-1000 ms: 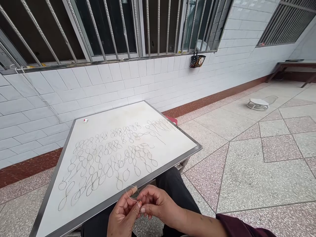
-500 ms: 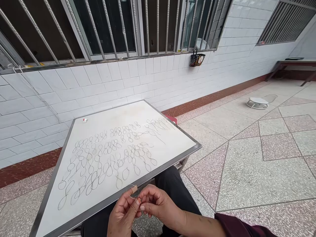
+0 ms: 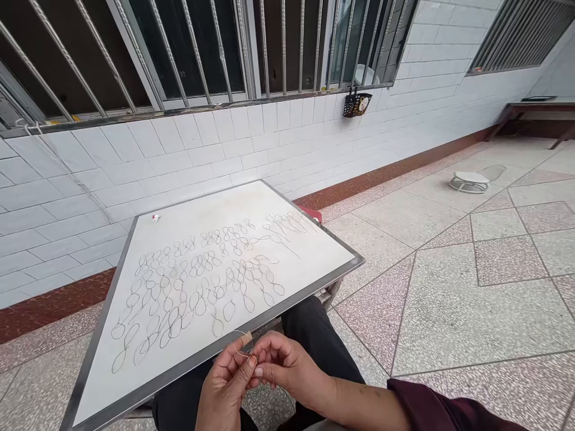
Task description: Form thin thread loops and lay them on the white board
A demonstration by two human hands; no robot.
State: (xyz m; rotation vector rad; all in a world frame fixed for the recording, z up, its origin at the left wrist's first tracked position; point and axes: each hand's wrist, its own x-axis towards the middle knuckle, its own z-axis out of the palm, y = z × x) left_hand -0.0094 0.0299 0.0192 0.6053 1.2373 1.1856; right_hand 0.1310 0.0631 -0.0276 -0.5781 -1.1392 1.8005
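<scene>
Just off the near edge of a white board (image 3: 309, 263), my left hand (image 3: 229, 383) pinches a thin wire loop (image 3: 240, 332) between thumb and fingers. A tan wrap covers one of its fingertips. My right hand (image 3: 287, 368) touches it from the right, thumb and forefinger pressed together at the same wire; the exact grip point is too small to make out. On the board lie several rows of thin twisted wire loops (image 3: 229, 310), many shaped like a figure eight.
A small red and white item (image 3: 156, 218) lies at the board's far left corner. Behind stands a tiled wall (image 3: 188, 161) with barred windows and a hanging black basket (image 3: 356, 105). A low white seat (image 3: 469, 181) stands on the floor, right.
The view has shifted slightly. Both hands remain together at the wire loop, with only a small change in finger position.
</scene>
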